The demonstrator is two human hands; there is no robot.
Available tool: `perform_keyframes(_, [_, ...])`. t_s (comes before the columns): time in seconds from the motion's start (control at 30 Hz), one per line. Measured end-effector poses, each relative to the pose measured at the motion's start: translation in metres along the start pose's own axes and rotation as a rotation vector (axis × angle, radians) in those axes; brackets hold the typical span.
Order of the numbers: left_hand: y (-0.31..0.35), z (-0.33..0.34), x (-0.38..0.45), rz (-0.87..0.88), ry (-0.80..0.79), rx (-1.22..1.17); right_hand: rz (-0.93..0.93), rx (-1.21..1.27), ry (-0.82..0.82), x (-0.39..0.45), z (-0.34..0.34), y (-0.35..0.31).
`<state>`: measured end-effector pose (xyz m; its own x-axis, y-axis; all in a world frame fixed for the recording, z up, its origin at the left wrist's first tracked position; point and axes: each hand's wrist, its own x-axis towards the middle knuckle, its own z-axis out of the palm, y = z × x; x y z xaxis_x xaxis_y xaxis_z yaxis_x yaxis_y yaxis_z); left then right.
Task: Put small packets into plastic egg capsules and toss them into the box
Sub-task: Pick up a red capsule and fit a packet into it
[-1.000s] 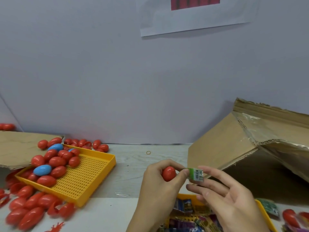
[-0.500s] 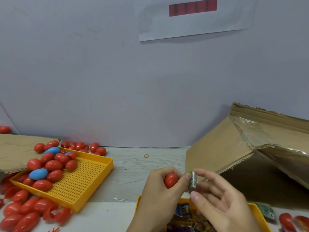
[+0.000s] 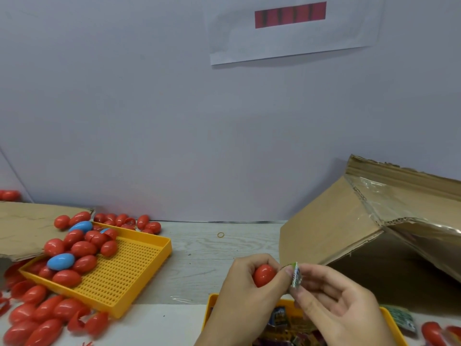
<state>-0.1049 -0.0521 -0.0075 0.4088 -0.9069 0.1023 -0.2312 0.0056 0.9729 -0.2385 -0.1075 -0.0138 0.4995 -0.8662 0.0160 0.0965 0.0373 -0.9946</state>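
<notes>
My left hand (image 3: 245, 293) grips a red egg capsule (image 3: 264, 274) above the table's front edge. Right beside it my right hand (image 3: 336, 303) pinches a small green packet (image 3: 296, 274), seen edge-on and touching my left thumb next to the capsule. Below both hands a yellow tray (image 3: 393, 325) holds several colourful packets, mostly hidden by my hands. A large cardboard box (image 3: 331, 231) lies tilted at the right with its dark opening facing me.
A yellow perforated tray (image 3: 129, 273) at the left holds several red and two blue eggs. More red eggs lie around it, by the wall and at the bottom right. A cardboard sheet (image 3: 22, 228) lies far left. A rubber band (image 3: 220, 235) sits mid-table.
The green packet has turned from flat-on to edge-on and moved closer to the red capsule. Both hands stay together while the view has tilted slightly upward.
</notes>
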Motion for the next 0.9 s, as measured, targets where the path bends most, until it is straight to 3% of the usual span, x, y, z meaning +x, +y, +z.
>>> perform_keyframes(0.17, [-0.0010, -0.0022, -0.0001, -0.034, -0.046, -0.082, 0.031, 0.001, 0.049, 0.0004, -0.0017, -0.0009])
perform_keyframes(0.33, [-0.0042, 0.0022, 0.0025, -0.107, 0.003, -0.346, 0.043, 0.021, 0.121, 0.0011, 0.0001, -0.0010])
perform_keyframes(0.6, [-0.0031, -0.0002, 0.0046, 0.115, 0.378, -0.080, 0.036, -0.025, 0.100, 0.0009, 0.0016, 0.0003])
perform_keyframes(0.9, [0.0026, -0.0005, 0.0028, 0.175, 0.413, -0.121, 0.045, -0.035, 0.083, 0.0026, -0.0004, 0.0031])
